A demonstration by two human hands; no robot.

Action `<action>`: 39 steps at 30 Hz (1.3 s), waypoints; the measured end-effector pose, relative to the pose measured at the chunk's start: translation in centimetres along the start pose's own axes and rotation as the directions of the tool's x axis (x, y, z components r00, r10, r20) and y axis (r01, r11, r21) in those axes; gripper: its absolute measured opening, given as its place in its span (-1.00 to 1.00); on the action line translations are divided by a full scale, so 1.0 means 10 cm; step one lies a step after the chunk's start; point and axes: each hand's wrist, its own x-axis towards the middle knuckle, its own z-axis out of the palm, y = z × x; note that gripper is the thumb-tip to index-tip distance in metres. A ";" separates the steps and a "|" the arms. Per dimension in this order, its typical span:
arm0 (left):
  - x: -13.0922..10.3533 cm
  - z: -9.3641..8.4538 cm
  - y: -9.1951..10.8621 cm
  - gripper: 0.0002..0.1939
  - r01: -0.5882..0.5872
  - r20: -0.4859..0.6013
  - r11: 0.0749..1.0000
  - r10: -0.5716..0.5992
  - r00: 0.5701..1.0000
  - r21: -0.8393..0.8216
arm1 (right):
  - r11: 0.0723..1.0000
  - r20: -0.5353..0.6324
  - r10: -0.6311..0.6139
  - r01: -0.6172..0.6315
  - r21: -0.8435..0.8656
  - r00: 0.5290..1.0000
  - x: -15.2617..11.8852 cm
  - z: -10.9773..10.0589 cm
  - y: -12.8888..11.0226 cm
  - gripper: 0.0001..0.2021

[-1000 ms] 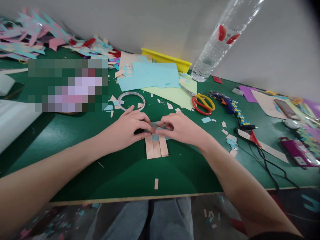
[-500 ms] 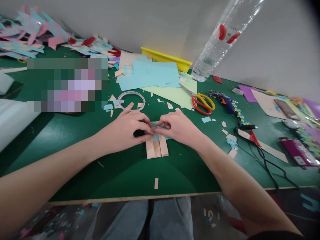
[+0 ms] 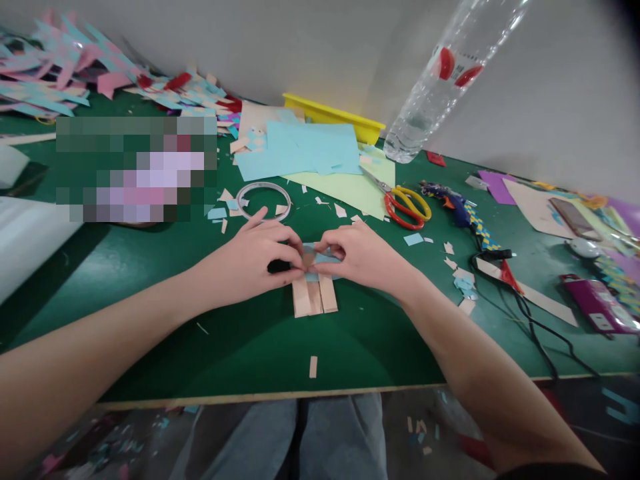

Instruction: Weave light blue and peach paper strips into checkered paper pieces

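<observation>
Pale peach paper strips [image 3: 315,299] lie side by side on the green table, crossed near their far end by light blue paper strips [image 3: 314,276]. From the left, my left hand [image 3: 260,257] pinches the woven paper where the strips cross, its index finger and thumb curled in. My right hand [image 3: 361,257] is closed on the right side of the same crossing, thumb and forefinger on a blue strip. The fingers partly hide the weave. Just beyond my left hand lies a roll of clear tape [image 3: 287,200].
Scissors [image 3: 407,207] with red and yellow handles lie behind my right hand. Blue paper sheets [image 3: 315,147] and a yellow tray [image 3: 335,120] are at the back. A clear bottle [image 3: 425,107] stands near the wall. Black cables [image 3: 535,327] lie right; a small peach scrap [image 3: 313,367] lies in front.
My right fingertips have shifted slightly, and a little more of the paper shows between the two hands. My left hand is nearly still.
</observation>
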 end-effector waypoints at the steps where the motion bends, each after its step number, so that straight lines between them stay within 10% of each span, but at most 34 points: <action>1: 0.00 0.00 0.00 -0.80 -0.002 -0.005 1.000 0.002 1.000 0.001 | 1.000 0.002 0.003 -0.003 -0.008 1.000 0.00 0.00 0.00 -0.74; 39: 0.00 -0.02 -0.01 -0.77 -0.002 -0.017 0.999 0.002 1.000 0.040 | 0.997 0.006 -0.014 0.015 -0.073 1.000 0.00 0.03 -0.02 -0.75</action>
